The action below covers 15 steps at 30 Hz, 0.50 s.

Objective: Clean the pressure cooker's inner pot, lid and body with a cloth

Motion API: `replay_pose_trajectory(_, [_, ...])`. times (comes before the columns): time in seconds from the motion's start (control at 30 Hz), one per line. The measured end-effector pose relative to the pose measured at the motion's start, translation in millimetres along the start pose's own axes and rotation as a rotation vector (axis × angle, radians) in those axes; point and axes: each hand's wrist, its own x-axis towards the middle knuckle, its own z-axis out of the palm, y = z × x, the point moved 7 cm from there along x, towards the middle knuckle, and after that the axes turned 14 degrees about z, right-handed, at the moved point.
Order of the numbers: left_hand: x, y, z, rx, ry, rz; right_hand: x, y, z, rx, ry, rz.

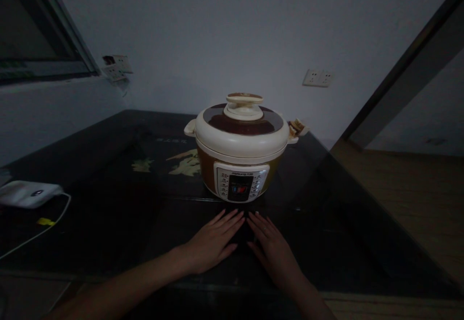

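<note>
An electric pressure cooker (241, 141) with a cream and brown lid stands upright on a dark glossy table (119, 223). Its lid is on, topped by a round cream handle (244, 98). The control panel (241, 183) on its front faces me. Just in front of the cooker, my left hand (213, 240) lies flat on the tabletop, fingers stretched out and holding nothing. My right hand (271, 247) rests flat beside it, also empty, with the fingertips of both hands close together. Neither hand touches the cooker.
On the left of the table lies a white device (31, 193) with a white cable (60, 216), near a small yellow piece (46, 222). Wall sockets (318, 78) are behind the cooker to the right, and more sockets (118, 66) are at left. A window (39, 30) is at upper left.
</note>
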Motion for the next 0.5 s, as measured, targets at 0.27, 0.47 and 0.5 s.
replay_pose_trajectory(0.27, [0.6,-0.4,-3.0,-0.019,0.072,0.019,-2.6,4.4,1.4,0.066,0.044,0.017])
replay_pose_trajectory(0.47, [-1.2,0.6,-5.3,-0.041,0.090,0.010,-4.7,6.5,-0.6,0.066,0.087,0.055])
replay_pose_trajectory(0.5, [-1.4,0.9,-6.0,-0.044,0.097,0.011,-4.8,5.9,-0.5,0.058,0.081,0.049])
